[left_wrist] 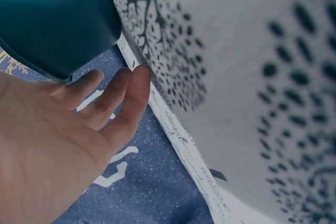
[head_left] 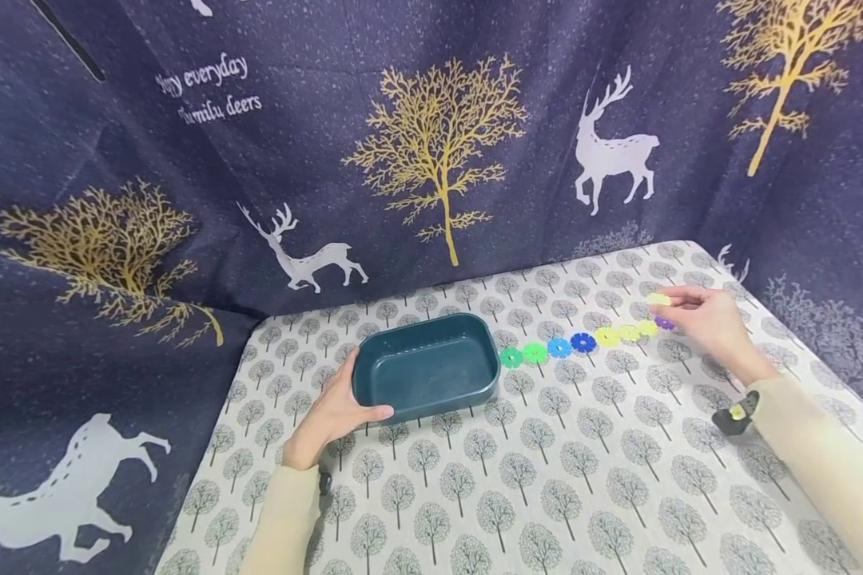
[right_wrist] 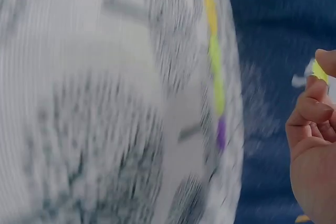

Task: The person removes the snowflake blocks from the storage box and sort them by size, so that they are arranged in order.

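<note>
A dark teal plastic tub (head_left: 431,403) stands on the patterned cloth. My left hand (head_left: 336,406) holds its left end, thumb along the near rim and fingers around the left side; the left wrist view shows the fingers (left_wrist: 137,85) beside the tub wall (left_wrist: 63,19). My right hand (head_left: 712,323) pinches a pale yellow disc (head_left: 658,299) between thumb and fingertips, above the far right of the cloth. Below it, a row of flower-shaped notched plastic discs runs from the tub: green (head_left: 535,353), blue (head_left: 583,343), yellow (head_left: 607,336), then a purple disc (head_left: 665,323) partly hidden by the hand.
The cloth (head_left: 532,495) with grey tree prints covers the table. Behind and at the sides hangs a dark blue curtain (head_left: 475,160) with gold trees and white deer. A dark band (head_left: 735,415) is on the right wrist.
</note>
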Motion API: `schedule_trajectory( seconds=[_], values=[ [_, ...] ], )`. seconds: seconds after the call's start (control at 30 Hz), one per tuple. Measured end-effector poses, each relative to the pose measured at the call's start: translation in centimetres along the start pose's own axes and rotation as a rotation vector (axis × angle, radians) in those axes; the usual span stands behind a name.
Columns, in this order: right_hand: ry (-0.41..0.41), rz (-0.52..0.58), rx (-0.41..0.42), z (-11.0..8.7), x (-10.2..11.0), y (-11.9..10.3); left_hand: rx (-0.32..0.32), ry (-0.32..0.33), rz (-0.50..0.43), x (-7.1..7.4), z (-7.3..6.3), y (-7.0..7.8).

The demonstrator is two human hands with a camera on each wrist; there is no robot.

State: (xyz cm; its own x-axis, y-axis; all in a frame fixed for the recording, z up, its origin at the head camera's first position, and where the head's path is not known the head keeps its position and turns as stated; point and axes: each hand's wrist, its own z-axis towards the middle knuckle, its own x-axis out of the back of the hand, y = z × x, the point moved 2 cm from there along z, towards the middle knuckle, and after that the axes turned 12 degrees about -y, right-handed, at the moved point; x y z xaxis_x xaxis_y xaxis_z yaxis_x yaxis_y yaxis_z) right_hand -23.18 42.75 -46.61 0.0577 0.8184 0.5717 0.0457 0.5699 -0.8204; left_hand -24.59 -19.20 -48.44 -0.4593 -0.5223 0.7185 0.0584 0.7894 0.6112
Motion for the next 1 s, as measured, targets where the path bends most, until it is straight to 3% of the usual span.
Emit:
schedule_trajectory(
  seconds=[0.17,0.43,1.0],
  values=[
    [-0.023,-0.110,-0.059,0.5,1.6,2.8,-0.012,0.001,-0.004,0.1,0.0,0.0],
    [-0.026,-0.245,-0.037,1.7,2.5,5.4,0.010,-0.004,-0.001,0.3,-0.5,-0.2],
    [-0.045,-0.377,-0.010,1.9,2.6,6.5,-0.004,-0.020,-0.013,0.0,0.3,-0.2]
  ],
)
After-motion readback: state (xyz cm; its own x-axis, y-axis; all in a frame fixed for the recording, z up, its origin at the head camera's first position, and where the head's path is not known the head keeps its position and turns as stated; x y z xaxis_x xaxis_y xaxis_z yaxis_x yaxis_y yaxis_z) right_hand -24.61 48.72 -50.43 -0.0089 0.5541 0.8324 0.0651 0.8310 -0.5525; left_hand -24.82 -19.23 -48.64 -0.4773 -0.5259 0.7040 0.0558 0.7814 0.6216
